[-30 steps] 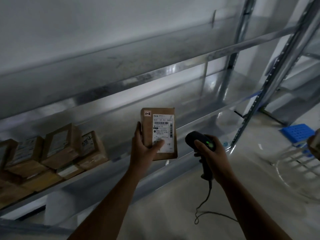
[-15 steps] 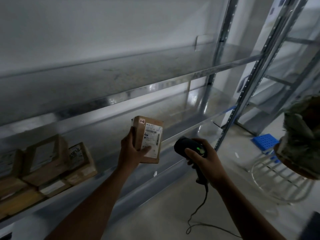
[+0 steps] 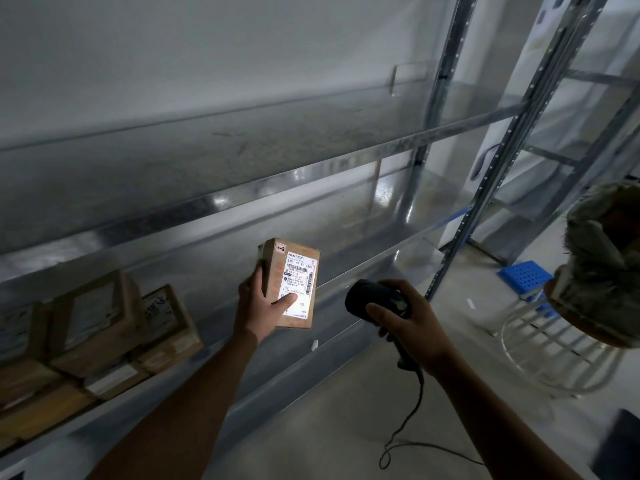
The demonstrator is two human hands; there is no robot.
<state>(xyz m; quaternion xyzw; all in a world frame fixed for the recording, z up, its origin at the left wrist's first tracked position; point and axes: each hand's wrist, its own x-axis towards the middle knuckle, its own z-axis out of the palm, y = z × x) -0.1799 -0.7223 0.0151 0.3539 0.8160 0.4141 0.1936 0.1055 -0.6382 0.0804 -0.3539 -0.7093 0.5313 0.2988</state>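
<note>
Head view: right hand [image 3: 414, 329] hides scanner [image 3: 369, 301] handle.

In front of the shelving [image 3: 242, 199], parcel [image 3: 298, 276] left of scanner [image 3: 367, 299]; boxes [image 3: 93, 323] on the shelving, far left.

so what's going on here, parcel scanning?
Looks like it. A person holds a small cardboard parcel up in the left hand, with the thumb lying on its brightly lit shipping label. The right hand grips a corded scanner aimed toward that label, close to it but not touching. Behind them is a metal shelf rack, with more parcels stacked on its lower level at the left.
</note>
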